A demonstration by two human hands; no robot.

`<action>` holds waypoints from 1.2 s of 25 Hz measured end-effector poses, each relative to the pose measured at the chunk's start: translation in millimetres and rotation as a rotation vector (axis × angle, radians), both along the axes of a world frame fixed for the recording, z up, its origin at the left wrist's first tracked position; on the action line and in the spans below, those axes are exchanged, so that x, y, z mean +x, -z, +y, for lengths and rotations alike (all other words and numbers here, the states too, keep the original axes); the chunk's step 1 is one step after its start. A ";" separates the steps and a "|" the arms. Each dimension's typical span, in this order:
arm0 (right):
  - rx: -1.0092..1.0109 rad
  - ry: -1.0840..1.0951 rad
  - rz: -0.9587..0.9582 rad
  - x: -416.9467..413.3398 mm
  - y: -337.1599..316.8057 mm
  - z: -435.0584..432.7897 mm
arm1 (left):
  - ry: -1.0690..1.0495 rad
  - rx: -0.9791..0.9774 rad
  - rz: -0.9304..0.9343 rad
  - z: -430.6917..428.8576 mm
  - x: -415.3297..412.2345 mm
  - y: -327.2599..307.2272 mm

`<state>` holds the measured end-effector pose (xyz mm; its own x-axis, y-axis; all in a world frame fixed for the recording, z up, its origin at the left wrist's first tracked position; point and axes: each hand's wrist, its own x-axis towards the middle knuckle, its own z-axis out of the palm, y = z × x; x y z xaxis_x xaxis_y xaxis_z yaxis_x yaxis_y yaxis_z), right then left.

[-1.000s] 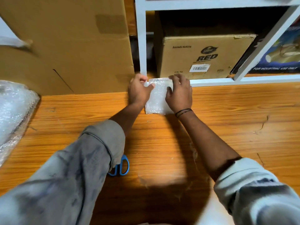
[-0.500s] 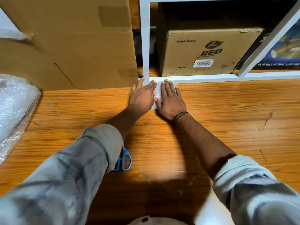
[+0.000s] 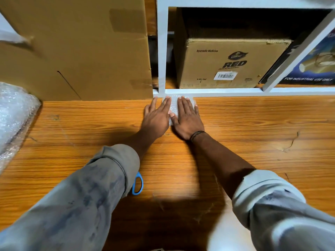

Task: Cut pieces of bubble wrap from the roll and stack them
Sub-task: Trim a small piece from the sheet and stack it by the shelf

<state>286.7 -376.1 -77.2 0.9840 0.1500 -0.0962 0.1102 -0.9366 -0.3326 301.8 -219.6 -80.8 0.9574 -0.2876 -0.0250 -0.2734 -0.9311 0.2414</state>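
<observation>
Near edge, both sides: grey L sleeve and R sleeve, cuffs rolled up; bare forearms run fwd to table centre.
Scissors: on table, just under L cuff; only one blue handle loop shows, rest hidden by sleeve.
Table: orange-brown wood grain, a few scratches on R side, dark shadow patch at bottom centre.
Wristband: dark cord round R wrist.
Left hand: palm down, fingers straight and close together, pointing away. Inner edge + fingertips lie on L part of bubble wrap piece, outer palm on bare wood. Grips nothing, just presses flat.
Right hand: palm down too, fingers straight, slightly spread. Covers R part of piece and presses it flat; no curl, no pinch.
Bubble wrap piece: small, clear-white, flat on table at far edge, touching base rail of shelf frame. Seen only in gap btw hands and past fingertips. No. of layers: can't tell.
Bubble wrap roll: far L of view, big cloudy bundle lying on table, well apart from hands.
Cardboard sheet: large, plain brown, upright at back L, bottom edge on table, tape patches on face.
Shelf frame: white, back centre to R; upright post just beyond L fingertips.
Carton: brown, inside shelf, printed "RED", barcode label on front.
Dark box: R of carton, behind slanted white bar, text "FOR INDUSTRIAL USE ONLY".
</observation>
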 end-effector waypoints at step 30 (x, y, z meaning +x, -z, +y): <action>0.023 0.068 -0.250 -35.4 -41.0 1.5 | -0.183 -0.282 -0.192 33.8 -41.9 -59.3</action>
